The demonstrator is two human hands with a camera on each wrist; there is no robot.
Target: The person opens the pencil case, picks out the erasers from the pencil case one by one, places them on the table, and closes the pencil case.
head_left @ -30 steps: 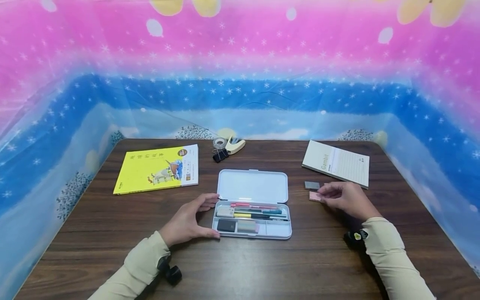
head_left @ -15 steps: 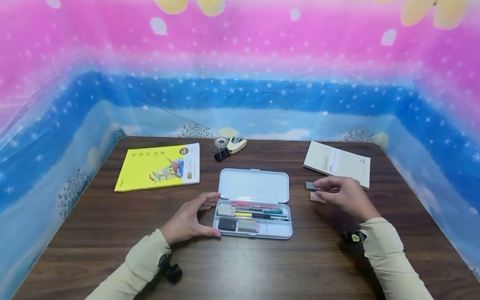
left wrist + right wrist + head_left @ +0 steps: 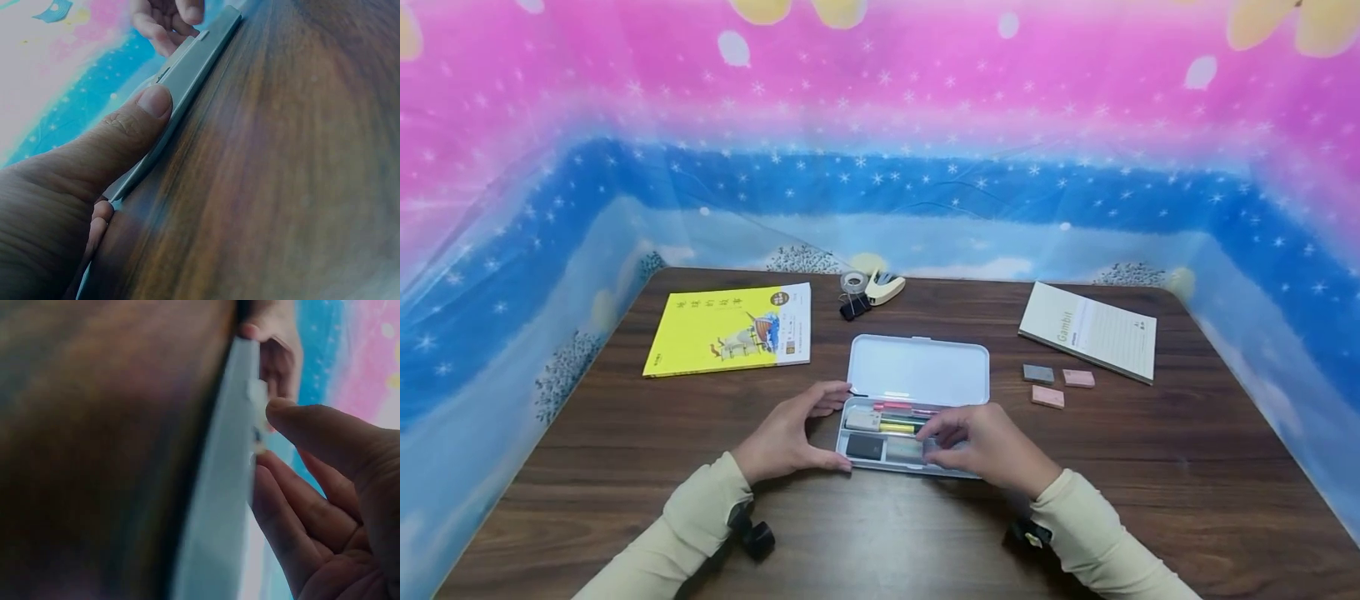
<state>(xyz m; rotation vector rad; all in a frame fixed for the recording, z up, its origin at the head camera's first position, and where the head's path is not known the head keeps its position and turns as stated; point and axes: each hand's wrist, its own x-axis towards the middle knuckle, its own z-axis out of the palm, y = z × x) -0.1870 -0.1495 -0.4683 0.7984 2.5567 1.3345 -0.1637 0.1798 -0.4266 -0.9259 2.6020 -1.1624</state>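
A white pencil case lies with its lid up, pens and small blocks inside. My left hand grips its left end, thumb on the front edge and fingers toward the back. Over the case's right half is my right hand, thumb and fingers apart above an eraser in the front compartment; I see no firm hold. Beside it sits a black block. On the table to the right lie a grey block, a pink eraser and another pink eraser.
A yellow book lies at the back left. Behind the case are a tape roll, a black binder clip and a cream stapler. A notebook lies at the back right.
My right hand has moved left from the small blocks on the table to over the pencil case. The second pink eraser now shows on the table. The left hand keeps its grip.
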